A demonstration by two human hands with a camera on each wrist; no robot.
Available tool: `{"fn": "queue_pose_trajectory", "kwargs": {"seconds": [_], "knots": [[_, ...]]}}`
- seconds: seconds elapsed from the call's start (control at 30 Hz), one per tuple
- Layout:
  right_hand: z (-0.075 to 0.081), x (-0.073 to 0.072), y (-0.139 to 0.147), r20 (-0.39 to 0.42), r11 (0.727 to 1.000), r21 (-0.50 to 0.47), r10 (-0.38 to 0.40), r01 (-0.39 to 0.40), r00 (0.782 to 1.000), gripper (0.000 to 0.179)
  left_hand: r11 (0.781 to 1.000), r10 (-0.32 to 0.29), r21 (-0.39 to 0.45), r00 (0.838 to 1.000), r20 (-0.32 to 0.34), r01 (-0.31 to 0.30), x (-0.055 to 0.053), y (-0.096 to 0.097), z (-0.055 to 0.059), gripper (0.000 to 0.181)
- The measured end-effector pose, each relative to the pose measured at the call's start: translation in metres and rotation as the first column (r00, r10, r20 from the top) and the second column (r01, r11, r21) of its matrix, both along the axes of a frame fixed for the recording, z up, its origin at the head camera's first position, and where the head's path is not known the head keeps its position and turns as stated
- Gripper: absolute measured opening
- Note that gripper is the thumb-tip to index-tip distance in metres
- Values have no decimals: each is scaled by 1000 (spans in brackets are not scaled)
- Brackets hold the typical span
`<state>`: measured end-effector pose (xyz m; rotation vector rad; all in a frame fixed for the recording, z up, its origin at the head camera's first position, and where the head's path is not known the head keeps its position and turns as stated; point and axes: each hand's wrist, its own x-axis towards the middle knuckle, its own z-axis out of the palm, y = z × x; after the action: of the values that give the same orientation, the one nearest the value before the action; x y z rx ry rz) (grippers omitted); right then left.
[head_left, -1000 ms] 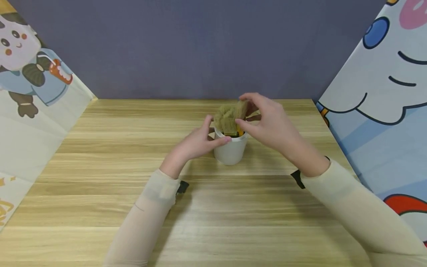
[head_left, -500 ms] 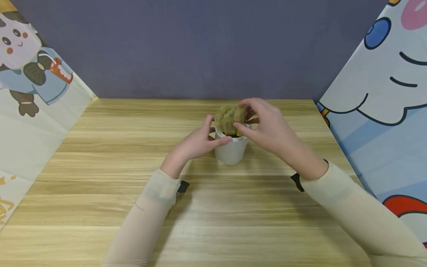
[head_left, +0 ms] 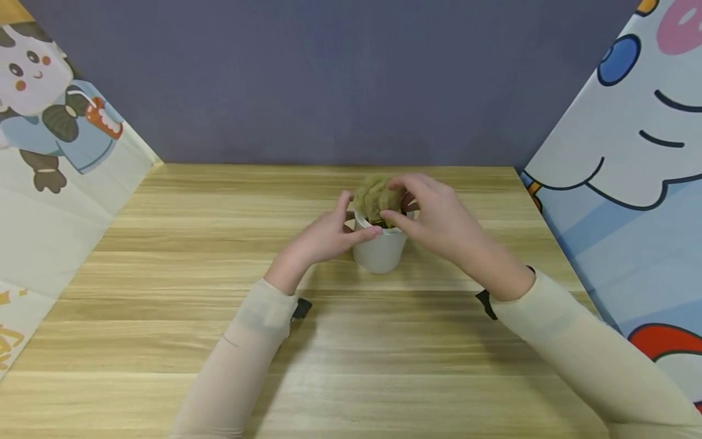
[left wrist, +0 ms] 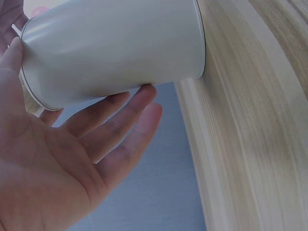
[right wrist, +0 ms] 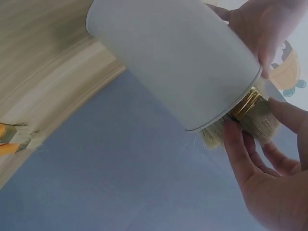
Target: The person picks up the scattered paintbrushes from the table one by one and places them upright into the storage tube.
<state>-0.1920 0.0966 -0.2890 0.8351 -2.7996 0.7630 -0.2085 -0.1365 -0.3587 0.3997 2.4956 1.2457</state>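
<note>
A smooth white container [head_left: 381,255] stands upright on the table, toward its far side. Tan bristles of several paintbrushes [head_left: 370,196] stick up out of its mouth. My left hand [head_left: 323,235] holds the container from the left, thumb at the rim and fingers along the side, as the left wrist view shows on the container wall [left wrist: 115,45]. My right hand [head_left: 439,213] pinches one paintbrush [right wrist: 262,119] near its bristles and gold metal band, at the container's rim. The brush handles are hidden inside the container.
The wooden table [head_left: 351,353] runs back to a grey-blue wall [head_left: 340,79]. Printed cartoon panels stand at left [head_left: 66,183] and right [head_left: 614,183]. At the right wrist view's left edge, a small orange and dark object [right wrist: 8,139] shows on the table.
My right hand has moved down and slightly left, and its paintbrush has sunk lower into the container, its bristles now level with the others. The left hand has stayed in place.
</note>
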Motion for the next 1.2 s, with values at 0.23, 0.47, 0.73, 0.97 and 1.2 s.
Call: {"fn": "queue_pose_trajectory", "kwargs": {"seconds": [0.23, 0.47, 0.73, 0.97, 1.2], "knots": [[-8, 1, 2, -37, 997, 69, 28, -26, 999, 47, 1000, -1, -7, 1000, 9, 2, 0, 1, 1, 107], [-4, 1, 6, -57, 997, 79, 28, -24, 998, 56, 1000, -2, -13, 1000, 7, 2, 1, 2, 2, 107], [34, -14, 23, -185, 999, -46, -18, 9, 983, 39, 1000, 18, 11, 1000, -3, -17, 0, 0, -1, 105], [54, -35, 49, -134, 996, 2, -93, 94, 987, 34, 1000, 16, 4, 1000, -19, -16, -1, 1, -2, 102], [40, -66, 71, 53, 977, 155, -157, 148, 986, 47, 1000, 13, -8, 1000, -14, -13, 0, 2, -1, 104]]}}
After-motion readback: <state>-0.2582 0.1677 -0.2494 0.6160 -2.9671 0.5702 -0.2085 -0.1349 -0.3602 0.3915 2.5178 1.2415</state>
